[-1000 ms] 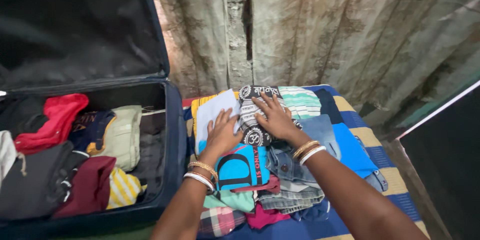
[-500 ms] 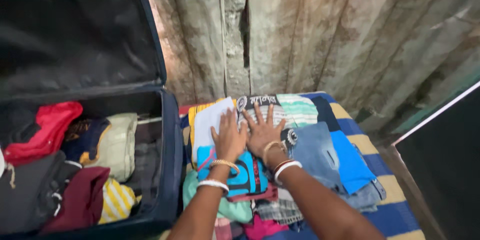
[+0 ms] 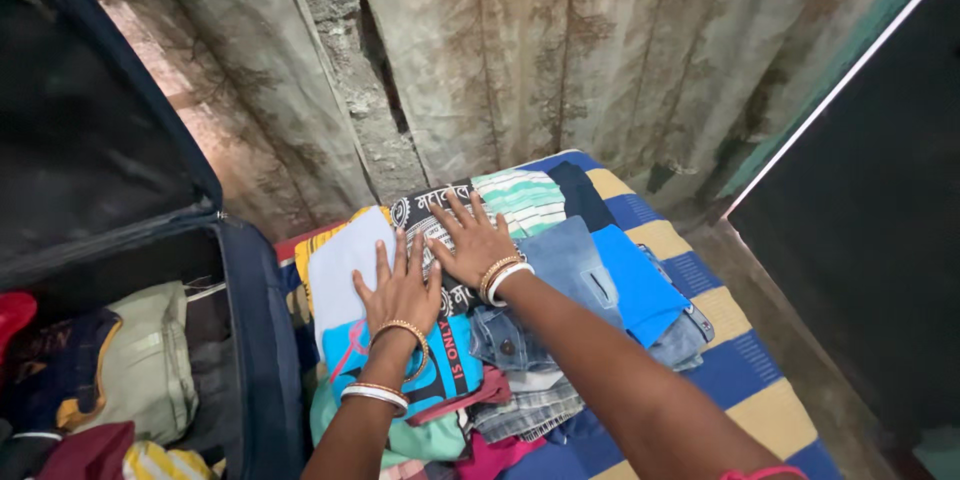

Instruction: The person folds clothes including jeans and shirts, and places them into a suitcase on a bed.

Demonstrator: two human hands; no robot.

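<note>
Now both hands are pressed flat, fingers spread, nothing gripped: left hand [image 3: 400, 290] on the pale blue shirt [image 3: 345, 265], right hand [image 3: 473, 240] on the black patterned cloth [image 3: 425, 220]. Since a second ago they sit closer together atop the clothes pile [image 3: 520, 340], beside the open suitcase [image 3: 250, 340].

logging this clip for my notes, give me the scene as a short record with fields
left hand: left hand flat, fingers spread, on the pale folded cloth and turquoise printed shirt
right hand: right hand flat on the black and white patterned cloth
grip: neither hand closed on anything
pile: folded clothes with blue jeans and a green striped top on a blue and yellow striped sheet
suitcase: open dark blue suitcase beside the pile, clothes inside
backdrop: stained wall
</note>
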